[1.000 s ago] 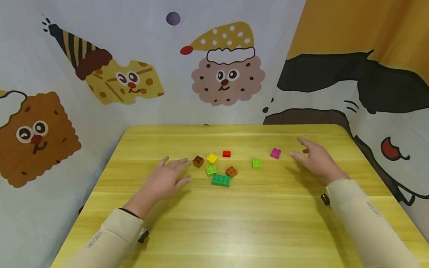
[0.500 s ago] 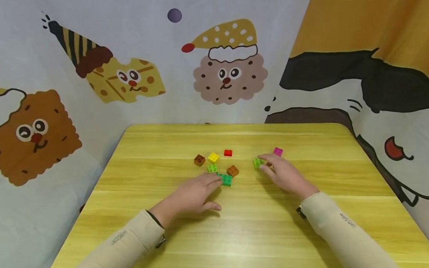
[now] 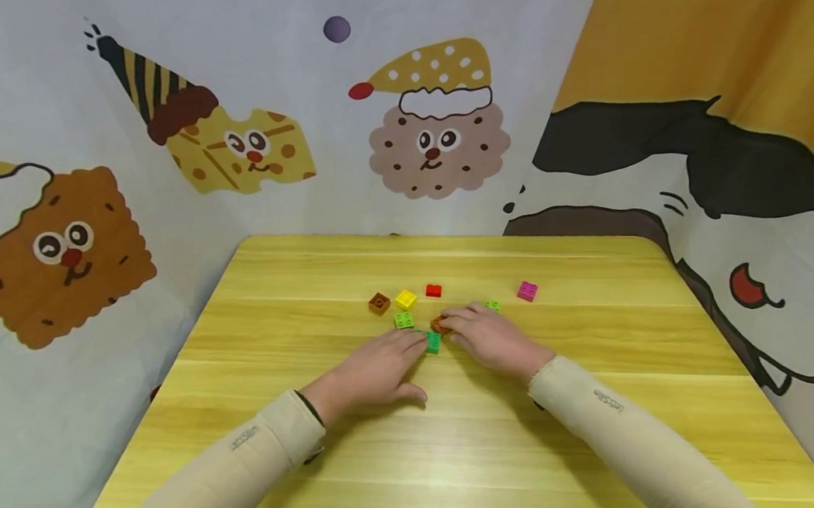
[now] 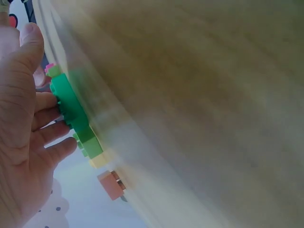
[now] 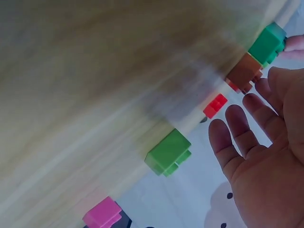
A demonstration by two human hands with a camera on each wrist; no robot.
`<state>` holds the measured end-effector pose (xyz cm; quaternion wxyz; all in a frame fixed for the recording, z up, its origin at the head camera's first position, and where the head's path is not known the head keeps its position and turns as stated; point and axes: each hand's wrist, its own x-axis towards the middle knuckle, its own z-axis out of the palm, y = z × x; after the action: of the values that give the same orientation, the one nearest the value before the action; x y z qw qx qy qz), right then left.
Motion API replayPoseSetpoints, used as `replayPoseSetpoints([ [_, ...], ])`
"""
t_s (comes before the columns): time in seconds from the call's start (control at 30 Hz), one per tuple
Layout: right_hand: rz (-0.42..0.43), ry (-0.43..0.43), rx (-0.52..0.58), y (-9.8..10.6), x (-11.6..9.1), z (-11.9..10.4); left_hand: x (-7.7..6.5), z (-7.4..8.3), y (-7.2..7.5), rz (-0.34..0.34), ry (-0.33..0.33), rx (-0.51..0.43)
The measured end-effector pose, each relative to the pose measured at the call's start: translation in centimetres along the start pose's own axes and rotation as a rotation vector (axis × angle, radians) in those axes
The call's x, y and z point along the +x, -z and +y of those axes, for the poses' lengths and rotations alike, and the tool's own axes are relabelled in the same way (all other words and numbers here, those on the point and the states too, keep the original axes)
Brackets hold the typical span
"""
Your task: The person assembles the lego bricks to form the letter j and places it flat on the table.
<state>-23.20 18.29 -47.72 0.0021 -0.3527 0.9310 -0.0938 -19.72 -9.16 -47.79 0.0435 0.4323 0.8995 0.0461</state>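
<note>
Tabletop (image 3: 392, 472) carries green brick (image 3: 433, 343), partly under left hand (image 3: 374, 369), and orange brick (image 3: 438, 326) just far-right of it, beside right hand (image 3: 494, 340). Both grips spread, nothing pinched. Best take each by side walls, without nudging left lime brick (image 3: 403, 320).

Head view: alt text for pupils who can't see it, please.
A left hand partly covers a green toy brick and a right hand an orange-brown one on a yellow table. Six other bricks lie nearby; cartoon-printed fabric hangs behind.
</note>
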Motion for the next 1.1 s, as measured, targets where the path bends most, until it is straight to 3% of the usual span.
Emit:
replayPoseSetpoints([
  [0.2, 0.027, 0.020, -0.040, -0.3, 0.2, 0.2, 0.2, -0.1, -0.1, 0.000, -0.005, 0.001],
  [0.4, 0.115, 0.008, -0.075, -0.4, 0.0, 0.2, 0.4, -0.2, -0.1, -0.001, -0.005, -0.004],
  [0.57, 0.139, -0.026, -0.071, -0.4, 0.0, 0.1, 0.4, -0.2, -0.1, -0.002, 0.008, -0.009],
  [0.83, 0.119, -0.130, -0.019, -0.4, 0.6, 0.0, 0.7, -0.3, -0.4, -0.005, 0.017, 0.000],
  [1.1, 0.150, -0.200, 0.092, 1.1, 0.8, -0.3, 0.9, -0.5, -0.4, 0.000, 0.006, 0.006],
])
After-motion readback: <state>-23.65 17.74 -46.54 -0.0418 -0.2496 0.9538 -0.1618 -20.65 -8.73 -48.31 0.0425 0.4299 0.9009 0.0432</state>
